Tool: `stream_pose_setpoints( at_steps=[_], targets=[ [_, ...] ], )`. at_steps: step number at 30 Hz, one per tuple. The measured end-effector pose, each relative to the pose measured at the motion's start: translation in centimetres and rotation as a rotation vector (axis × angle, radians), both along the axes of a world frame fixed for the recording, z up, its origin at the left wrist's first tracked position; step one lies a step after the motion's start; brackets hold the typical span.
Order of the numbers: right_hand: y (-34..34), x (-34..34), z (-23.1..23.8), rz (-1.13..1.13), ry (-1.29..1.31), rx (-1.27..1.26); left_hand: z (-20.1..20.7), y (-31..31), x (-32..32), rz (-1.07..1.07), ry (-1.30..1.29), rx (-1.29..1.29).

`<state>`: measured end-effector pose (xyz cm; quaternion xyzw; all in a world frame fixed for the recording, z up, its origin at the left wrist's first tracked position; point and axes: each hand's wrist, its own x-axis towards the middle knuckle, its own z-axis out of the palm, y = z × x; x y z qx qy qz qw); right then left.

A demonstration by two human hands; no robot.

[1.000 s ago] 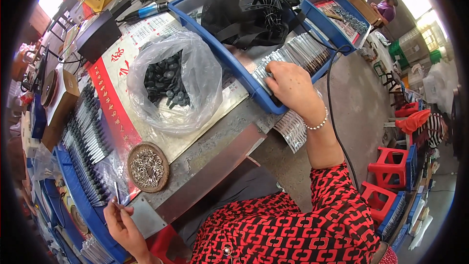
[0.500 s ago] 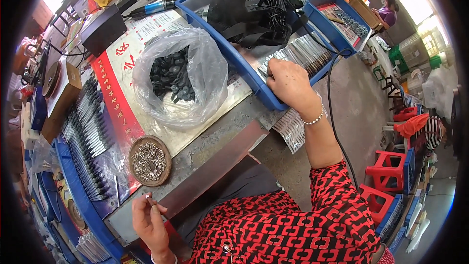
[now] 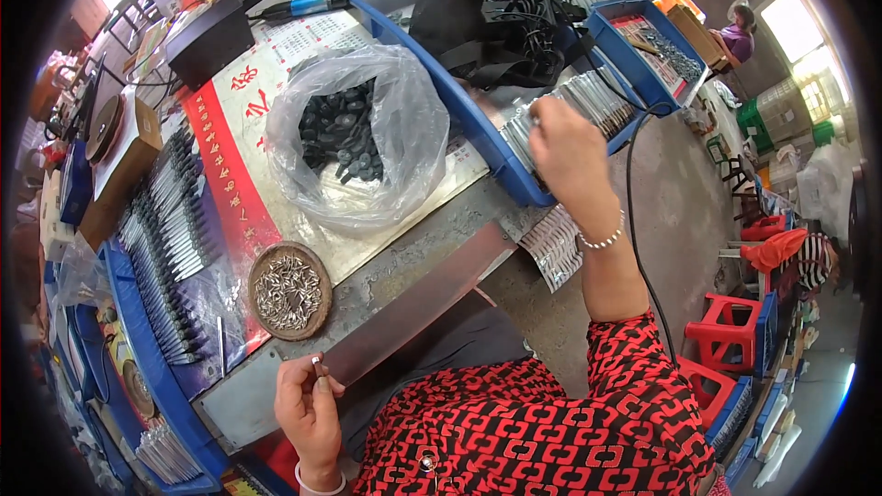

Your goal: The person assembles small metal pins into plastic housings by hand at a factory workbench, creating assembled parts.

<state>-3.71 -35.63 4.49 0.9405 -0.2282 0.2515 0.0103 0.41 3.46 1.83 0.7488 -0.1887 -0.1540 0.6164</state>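
Observation:
My left hand is raised beside the metal strip in front of me, its thumb and fingers pinching a small silver metal piece. Over the near end of a blue tray is my right hand, fingers closed together; whatever they may hold is hidden. Under and beside it, slim silver rods lie in a row inside the tray. Close to my left hand stands a round brown dish with many small silver pieces in it.
A clear plastic bag holds black rubbery parts. Several black-and-silver pens or rods lie in rows at left. A black cable hangs past my right forearm. Red stools stand on the floor; other people sit farther back.
My right hand has lifted slightly and shifted right over the rods, its fingers drawn together. My left hand has moved right and a little up, still pinching the small piece. The view has shifted slightly.

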Motion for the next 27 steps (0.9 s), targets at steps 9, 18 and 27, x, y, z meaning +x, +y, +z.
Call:
stream_pose_setpoints(
  at_steps=[9, 18, 27],
  targets=[
    [10.2, -2.7, 2.5, 0.493, -0.183, 1.404, 0.0, -1.9, -0.1, -0.011, 0.229, -0.172],
    [16.3, -0.1, -1.7, 0.807, 0.185, 1.848, 0.1, -1.9, -0.9, -0.074, 0.445, -0.421],
    [18.7, 0.8, -1.8, 0.780, 0.310, 1.916, -0.6, -0.6, -1.3, 0.001, 0.495, -0.495]
  ],
)
